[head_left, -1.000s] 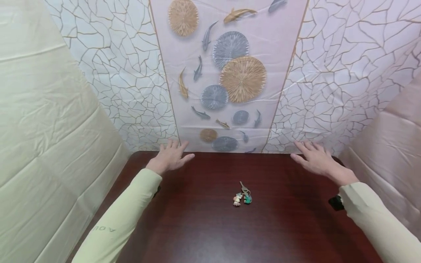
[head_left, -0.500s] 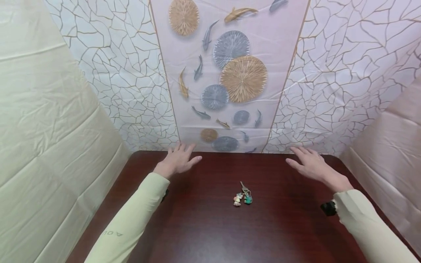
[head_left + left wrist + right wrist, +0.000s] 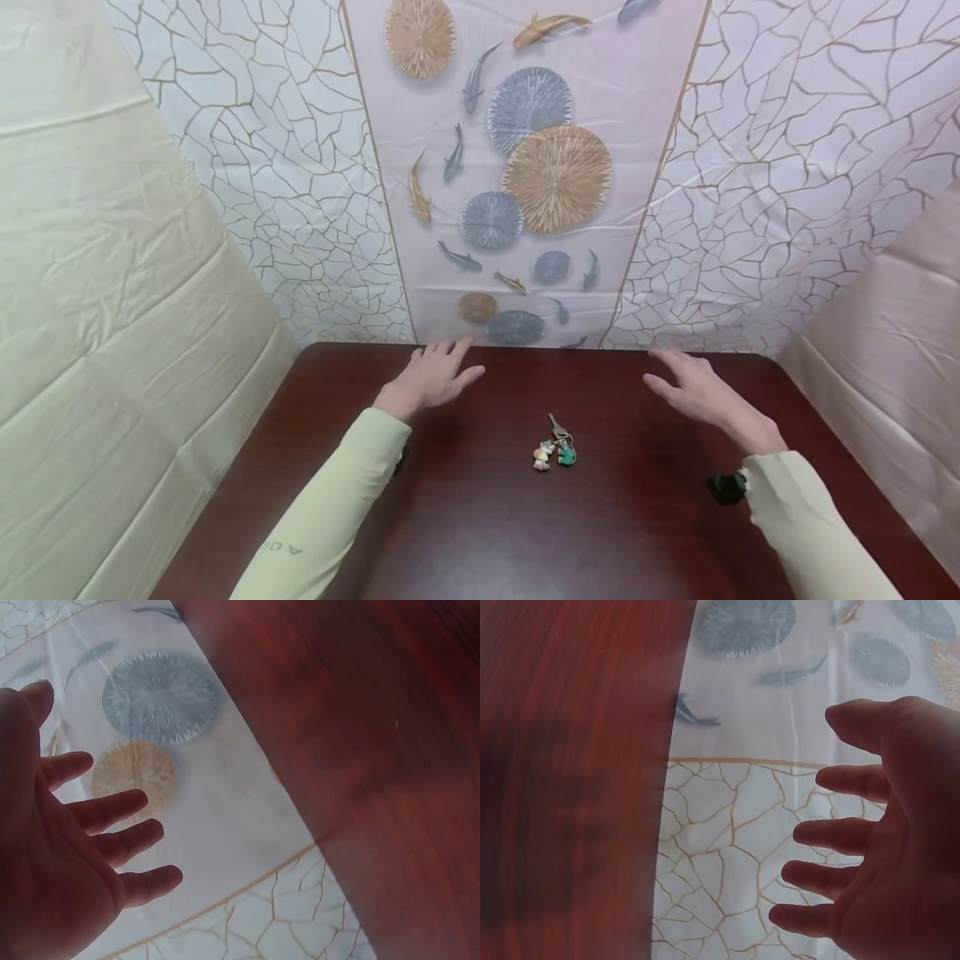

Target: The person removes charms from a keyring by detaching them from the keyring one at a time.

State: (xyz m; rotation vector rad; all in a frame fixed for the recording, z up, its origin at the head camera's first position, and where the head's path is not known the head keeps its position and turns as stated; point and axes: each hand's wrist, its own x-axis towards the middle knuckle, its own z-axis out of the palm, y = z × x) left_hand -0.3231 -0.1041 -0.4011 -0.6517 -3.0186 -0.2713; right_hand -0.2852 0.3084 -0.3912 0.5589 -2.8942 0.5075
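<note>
A key [image 3: 558,428] lies on the dark red-brown table [image 3: 480,533], joined by a ring to two small charms. One charm [image 3: 542,456] is a pale figure, the other [image 3: 566,455] is green. My left hand [image 3: 429,377] hovers above the table up and left of the key, fingers spread and holding nothing. On the far right side, my right hand [image 3: 705,393] is held over the table with its fingers extended and nothing in it. Both wrist views show the palms and separated fingers, with the table edge beyond them.
Behind the table hangs a patterned cloth [image 3: 491,221] with printed fish and round shapes. Plain beige cloth [image 3: 150,333] slopes along the left, and another beige cloth [image 3: 885,333] along the right. A dark wrist device [image 3: 726,489] sits at the right cuff.
Both hands have moved inward toward each other and slightly nearer the body, over the table. The key and its charms lie where they were.
</note>
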